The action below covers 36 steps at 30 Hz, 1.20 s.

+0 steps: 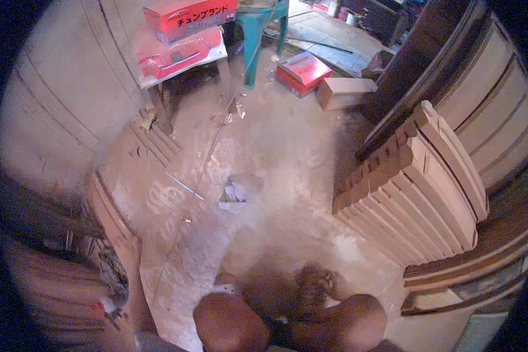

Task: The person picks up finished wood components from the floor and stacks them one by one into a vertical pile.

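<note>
Neither of my hands can be made out in the head view. My two bent knees (232,322) show at the lower edge. Between and just beyond them is a dark, blurred shape (314,287) on the floor, too unclear to name. A crumpled whitish scrap (234,193) lies on the dusty floor ahead of my knees. To the right stands a row of shaped wooden pieces (410,211), packed side by side, with a longer curved piece (452,152) along their far side.
A stool (224,70) bears a red box (188,20) and a red plastic-wrapped pack (179,56). Beside it stands a green plastic stool (251,47). A red box (303,73) and a wooden block (347,92) rest farther right. Wooden panels (64,88) line the left.
</note>
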Motion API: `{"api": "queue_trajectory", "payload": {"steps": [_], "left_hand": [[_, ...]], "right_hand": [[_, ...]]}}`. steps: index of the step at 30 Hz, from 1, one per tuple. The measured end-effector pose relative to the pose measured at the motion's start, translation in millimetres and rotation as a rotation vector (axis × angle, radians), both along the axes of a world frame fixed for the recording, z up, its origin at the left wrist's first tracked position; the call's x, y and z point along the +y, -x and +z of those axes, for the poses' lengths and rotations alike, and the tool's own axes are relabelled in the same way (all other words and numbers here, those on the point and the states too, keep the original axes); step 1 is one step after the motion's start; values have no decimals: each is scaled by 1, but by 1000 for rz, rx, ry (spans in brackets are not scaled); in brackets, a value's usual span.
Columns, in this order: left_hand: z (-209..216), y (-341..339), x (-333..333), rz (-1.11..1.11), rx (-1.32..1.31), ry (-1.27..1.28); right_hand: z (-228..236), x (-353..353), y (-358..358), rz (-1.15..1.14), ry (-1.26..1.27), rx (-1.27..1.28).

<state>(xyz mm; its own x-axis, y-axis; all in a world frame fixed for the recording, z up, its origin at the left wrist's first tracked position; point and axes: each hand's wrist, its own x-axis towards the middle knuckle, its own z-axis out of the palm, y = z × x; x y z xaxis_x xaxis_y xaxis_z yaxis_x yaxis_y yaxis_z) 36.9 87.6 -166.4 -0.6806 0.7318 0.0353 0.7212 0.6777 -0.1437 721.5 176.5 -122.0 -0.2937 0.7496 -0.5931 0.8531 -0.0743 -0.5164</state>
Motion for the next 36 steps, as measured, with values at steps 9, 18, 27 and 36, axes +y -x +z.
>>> {"api": "queue_trajectory", "payload": {"steps": [9,18,27,36], "left_hand": [[-29,27,-70,24,-591,-559],[-43,57,-83,25,-240,-84],[47,42,-63,-222,-319,-310],[149,-62,6,-150,-874,-702]], "right_hand": [[-6,71,93,114,-135,-21],[-39,16,53,188,-173,90],[-17,34,69,53,-171,114],[57,114,261,483,-99,496]]}}
